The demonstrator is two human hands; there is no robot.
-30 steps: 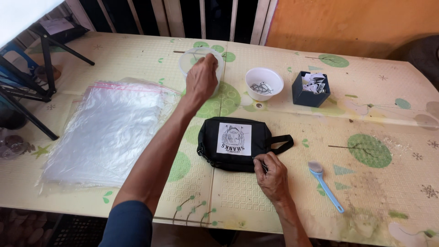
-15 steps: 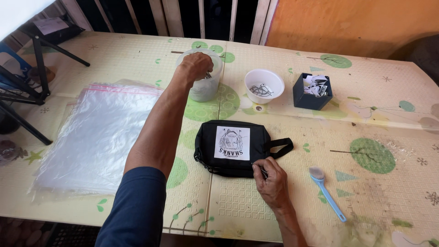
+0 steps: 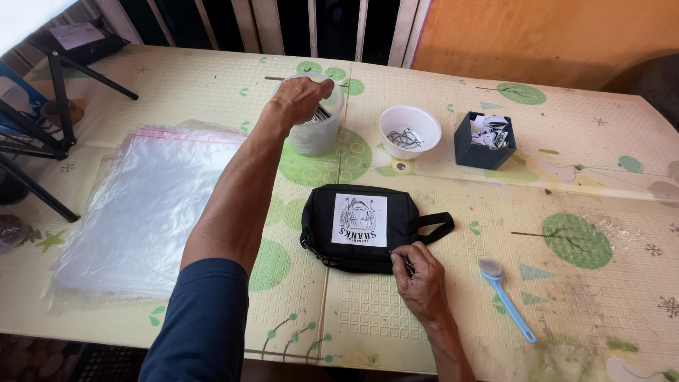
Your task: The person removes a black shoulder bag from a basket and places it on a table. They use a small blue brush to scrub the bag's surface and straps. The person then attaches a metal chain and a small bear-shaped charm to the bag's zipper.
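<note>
Fingers of the left hand [image 3: 300, 99], flat over it a second earlier, are now dipped into the frosted plastic cup [image 3: 316, 127], contents of the grip unseen, while the right hand [image 3: 423, 277] is kept pinched on the black fabric pouch [image 3: 361, 228].

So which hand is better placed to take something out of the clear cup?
Probably the left hand: its fingers are already at the mouth of the clear cup, while the right hand is pinching the edge of the black pouch.

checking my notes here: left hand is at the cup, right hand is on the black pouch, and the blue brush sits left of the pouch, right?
Not quite: the head view shows the blue brush lying to the right of the black pouch, not left. The rest holds: the left hand is at the cup and the right hand is on the pouch.
</note>
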